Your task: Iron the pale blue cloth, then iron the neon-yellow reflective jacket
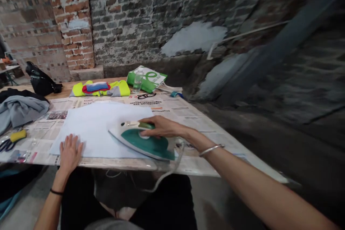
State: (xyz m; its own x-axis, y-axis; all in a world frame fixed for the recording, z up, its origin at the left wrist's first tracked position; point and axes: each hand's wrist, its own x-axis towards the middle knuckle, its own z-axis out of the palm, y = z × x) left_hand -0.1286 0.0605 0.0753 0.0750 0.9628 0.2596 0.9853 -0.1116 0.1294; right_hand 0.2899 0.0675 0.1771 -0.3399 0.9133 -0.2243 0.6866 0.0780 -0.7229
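A white cloth (91,125) lies spread over newspaper on the table in front of me. My right hand (157,127) is wrapped round the handle of a green and white clothes iron (142,140). The iron rests on the right part of the cloth, its tip pointing left. From its back end a pale cord (172,172) hangs over the table's front edge. My left hand (70,152) lies flat on the cloth's near left corner, fingers stretched out.
Newspaper (185,118) covers the table. Eyeglasses (147,96), a clear bottle (137,82), a green and white bag (151,79) and a folded yellow vest (118,88) lie toward the back. Left are grey clothing (24,109), a black bag (41,79) and scissors (7,145) by a yellow item (18,135).
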